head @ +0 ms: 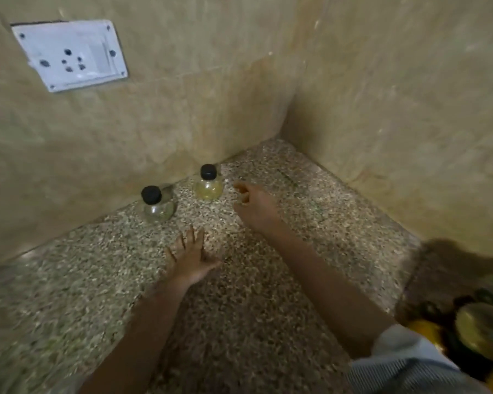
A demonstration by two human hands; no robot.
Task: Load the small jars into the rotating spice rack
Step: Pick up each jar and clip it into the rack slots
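- Stone, speckled grey and tan, makes up the bench [69,280] under both hands.
- Left hand [190,258] is low over the bench with straight, spread fingers and grips nothing; whether the palm touches the stone cannot be told.
- Right hand [254,203] reaches further in, fingers loosely curled, empty, just beside the yellowish jar [209,183] but apart from it.
- That jar stands upright with a black cap, close to the back wall [182,109].
- A second black-capped jar, the greenish jar [155,206], stands upright to its left, near the left hand's fingertips.
- A pale striped sleeve [404,362] covers the right upper arm.
- A white socket plate [69,54] sits high on the wall.
- Blurred round objects [481,328], yellow and green, lie off the bench's right edge; what they are cannot be told.
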